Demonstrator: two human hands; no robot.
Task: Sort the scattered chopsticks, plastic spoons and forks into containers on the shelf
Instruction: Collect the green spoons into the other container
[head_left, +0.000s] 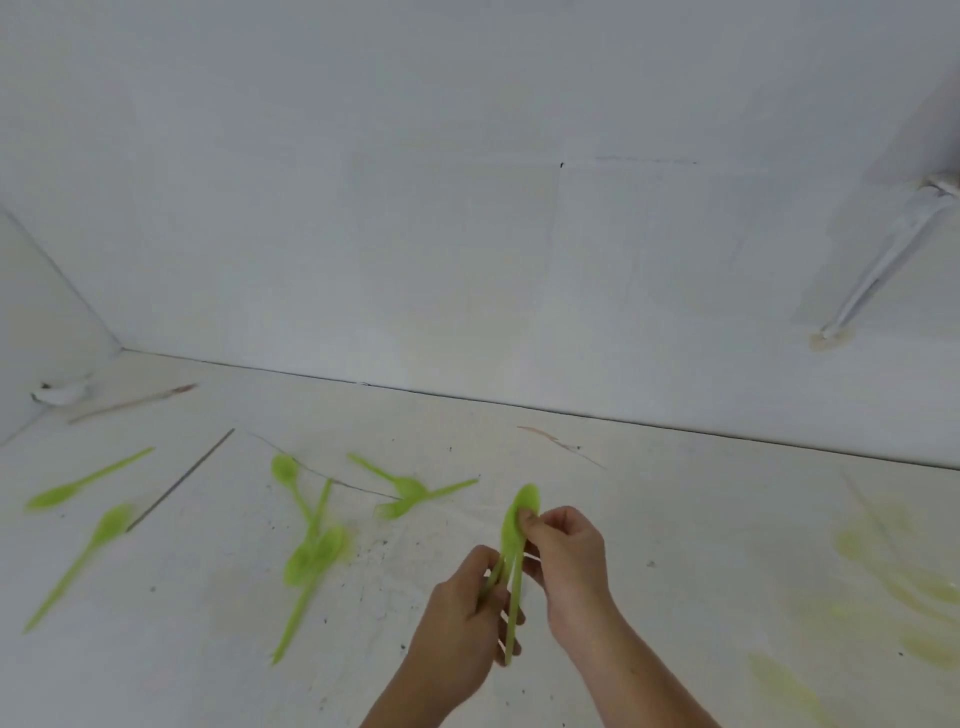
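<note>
little is sorted yet, i judge. the left hand (462, 616) and right hand (566, 558) have their fingers curled round a bunch of green spoons (521, 519) over the desk (685, 525). left of that bunch, more green cutlery (311, 553) and chopsticks (136, 402) lie scattered. no containers show.

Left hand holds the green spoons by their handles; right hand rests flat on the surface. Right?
No. The head view shows the left hand holding the green spoons by their handles, but the right hand pinches their bowl end, not resting on the surface.
</note>
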